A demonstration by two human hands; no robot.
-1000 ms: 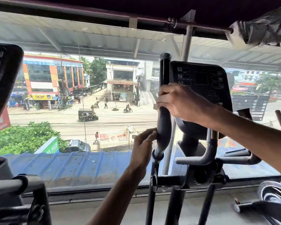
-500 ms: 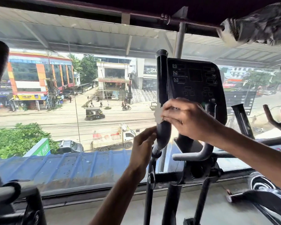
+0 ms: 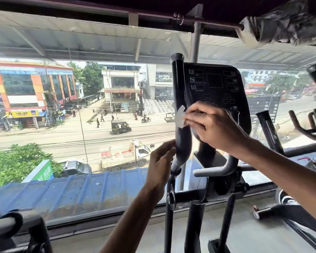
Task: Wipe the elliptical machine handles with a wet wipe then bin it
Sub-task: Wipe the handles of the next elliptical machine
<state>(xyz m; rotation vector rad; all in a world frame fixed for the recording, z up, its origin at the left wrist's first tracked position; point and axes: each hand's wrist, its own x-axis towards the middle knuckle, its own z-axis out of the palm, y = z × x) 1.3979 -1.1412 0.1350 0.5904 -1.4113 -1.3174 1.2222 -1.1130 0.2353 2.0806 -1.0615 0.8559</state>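
The elliptical's tall black left handle rises in front of its dark console. My right hand grips a white wet wipe and presses it against the handle about halfway up. My left hand holds the lower part of the same handle from the left, fingers curled round it. The right moving handle stands untouched to the right. A short grey fixed grip curves out below the console.
A large window fills the wall behind the machine, looking onto a street. Another machine's bar sits at the lower left, and more equipment stands at the right. A wrapped roll hangs overhead at the top right.
My right hand has slid down the handle with the wipe, from near the upper part to the middle. My left hand has kept its hold lower down. The camera has shifted slightly.
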